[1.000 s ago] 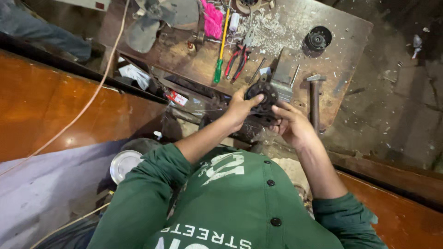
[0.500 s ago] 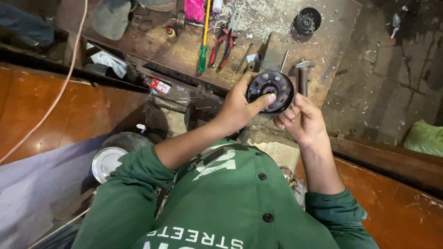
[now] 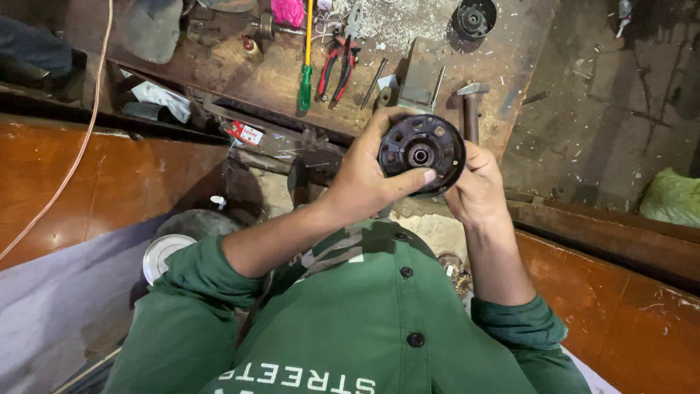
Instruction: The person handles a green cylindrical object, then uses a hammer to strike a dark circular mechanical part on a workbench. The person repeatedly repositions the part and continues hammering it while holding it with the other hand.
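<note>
Both my hands hold a round black metal motor housing [image 3: 422, 150] with a bearing hole at its centre, raised in front of my chest. My left hand [image 3: 362, 177] grips its left rim, thumb lying across the lower face. My right hand [image 3: 477, 191] cups its right and lower rim from behind. My green shirt sleeves fill the lower part of the view.
A dirty wooden workbench [image 3: 525, 66] lies beyond, carrying a green-handled screwdriver [image 3: 305, 79], red pliers [image 3: 338, 66], a hammer [image 3: 471, 108], a second black round part [image 3: 474, 17] and metal shavings. Orange-brown boards flank both sides; a metal bowl [image 3: 166, 252] sits at lower left.
The black housing has risen closer to the camera and turned its open face toward me. Both hands keep their grip on it.
</note>
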